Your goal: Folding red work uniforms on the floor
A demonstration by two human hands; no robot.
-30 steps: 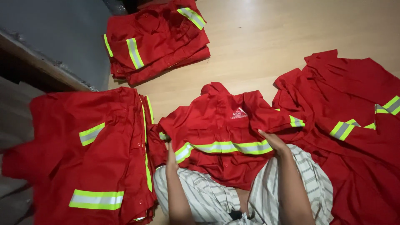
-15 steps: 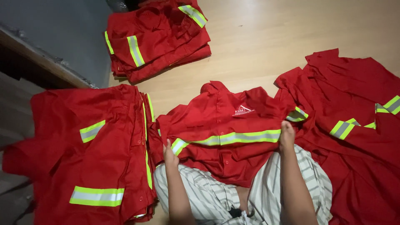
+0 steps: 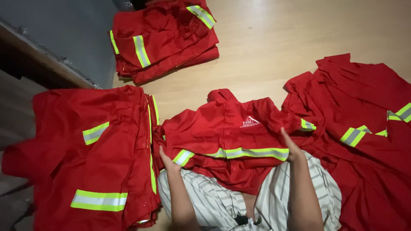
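1. Two hands of ours frame the shirt (image 3: 231, 141) that lies across our lap and onto the floor (image 3: 274, 47): the left hand (image 3: 168, 157) at its left edge, the right hand (image 3: 291, 145) at its right edge.
2. Our left fingers look pressed onto the cloth by the reflective band; whether they pinch a fold we cannot tell. Our right fingers are held together and laid flat against the shirt's side, likely to keep the cloth taut and square.
3. Striped shorts (image 3: 214, 201) show under the shirt's hem, so the lap carries its lower part.
4. We see the shirt front-up, collar pointing away from us and hem toward us; folded in at the sides, it is as wide as long, and its band runs left to right.
5. Left of it lies a flat stack (image 3: 98, 154), touching the shirt's sleeve; to the right a loose heap (image 3: 364, 124), seemingly kept apart from the flat ones.
6. Farthest, by the wall (image 3: 64, 30), sits a folded pile (image 3: 165, 38), well apart.
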